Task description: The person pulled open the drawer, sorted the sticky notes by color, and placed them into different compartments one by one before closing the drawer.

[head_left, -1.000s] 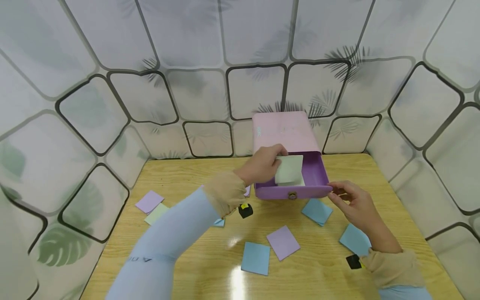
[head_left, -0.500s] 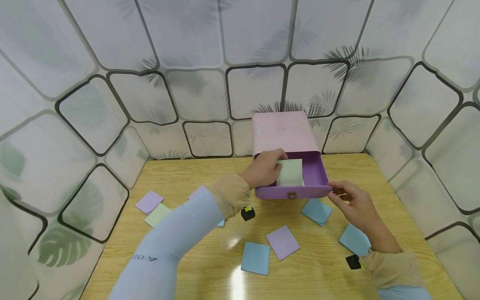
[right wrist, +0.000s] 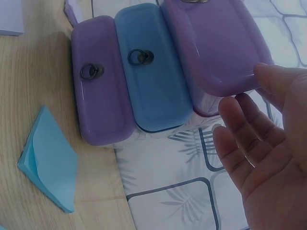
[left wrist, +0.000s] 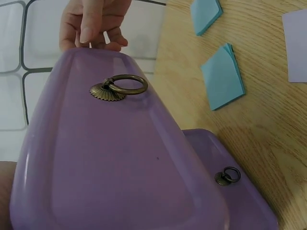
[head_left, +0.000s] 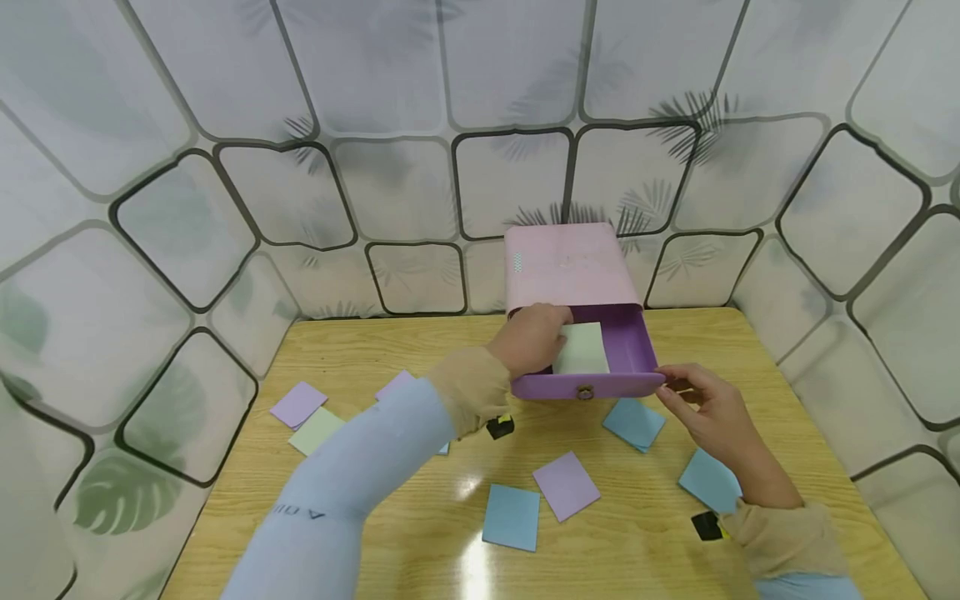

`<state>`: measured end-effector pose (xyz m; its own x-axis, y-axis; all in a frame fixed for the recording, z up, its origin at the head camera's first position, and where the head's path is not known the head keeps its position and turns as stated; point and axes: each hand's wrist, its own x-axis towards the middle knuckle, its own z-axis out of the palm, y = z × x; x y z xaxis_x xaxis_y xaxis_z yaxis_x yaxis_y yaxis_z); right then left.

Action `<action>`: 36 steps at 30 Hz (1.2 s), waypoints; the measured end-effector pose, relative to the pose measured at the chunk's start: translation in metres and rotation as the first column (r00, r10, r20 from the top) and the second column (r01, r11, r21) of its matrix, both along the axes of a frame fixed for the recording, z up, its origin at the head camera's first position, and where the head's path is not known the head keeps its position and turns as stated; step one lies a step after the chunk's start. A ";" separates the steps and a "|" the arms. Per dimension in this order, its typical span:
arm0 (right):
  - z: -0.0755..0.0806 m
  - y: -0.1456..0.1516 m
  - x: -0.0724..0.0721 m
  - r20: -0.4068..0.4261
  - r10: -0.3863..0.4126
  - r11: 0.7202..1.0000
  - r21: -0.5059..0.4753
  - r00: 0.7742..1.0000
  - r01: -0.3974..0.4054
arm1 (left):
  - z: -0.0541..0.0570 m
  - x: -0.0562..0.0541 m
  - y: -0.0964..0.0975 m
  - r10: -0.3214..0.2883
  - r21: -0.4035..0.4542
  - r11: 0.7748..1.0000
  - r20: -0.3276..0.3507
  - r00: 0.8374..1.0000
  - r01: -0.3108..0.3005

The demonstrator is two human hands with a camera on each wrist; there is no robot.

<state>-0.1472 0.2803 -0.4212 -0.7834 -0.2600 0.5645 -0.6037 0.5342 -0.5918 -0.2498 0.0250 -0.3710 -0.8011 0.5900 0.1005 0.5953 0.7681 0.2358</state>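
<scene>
A small pink chest [head_left: 573, 262] has its purple top drawer [head_left: 585, 385] pulled out, with a brass ring handle on its front. Pale green sticky notes [head_left: 582, 350] lie inside that drawer. My left hand [head_left: 528, 340] reaches into the drawer from the left and holds the notes by their left edge; its fingertips are mostly hidden. With thumb and fingers, my right hand [head_left: 703, 410] grips the drawer's front right corner. The right wrist view shows the thumb [right wrist: 276, 76] on the corner. Below it are a shut blue drawer [right wrist: 151, 72] and a shut purple drawer [right wrist: 100, 91].
On the wooden table [head_left: 420, 533] lie blue notes [head_left: 512, 517], purple notes [head_left: 566, 486], another blue stack [head_left: 634, 422] before the chest, and blue notes [head_left: 710, 480] by the right wrist. Purple [head_left: 298, 404] and green notes [head_left: 317, 430] lie left. A patterned curtain [head_left: 397, 192] surrounds the table.
The pale green notes, held tilted up above the drawer before, now lie lower inside it. My left hand has gone down with them. The right hand has stayed at the drawer corner.
</scene>
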 end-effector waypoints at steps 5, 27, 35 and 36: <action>0.001 0.000 0.000 -0.007 0.000 1.000 0.002 1.000 0.000 | -0.001 -0.004 0.002 -0.012 -0.012 1.000 0.013 1.000 0.012; 0.001 0.000 0.000 -0.020 -0.004 1.000 -0.002 1.000 0.004 | -0.013 -0.009 0.012 -0.061 -0.075 0.995 0.076 0.995 0.066; 0.001 0.001 0.000 -0.019 -0.008 1.000 0.002 1.000 0.008 | -0.011 -0.008 0.011 -0.082 -0.078 0.993 0.093 0.992 0.089; 0.001 0.001 0.000 -0.018 -0.005 1.000 0.001 1.000 0.005 | -0.010 -0.008 0.011 -0.083 -0.078 0.993 0.092 0.992 0.091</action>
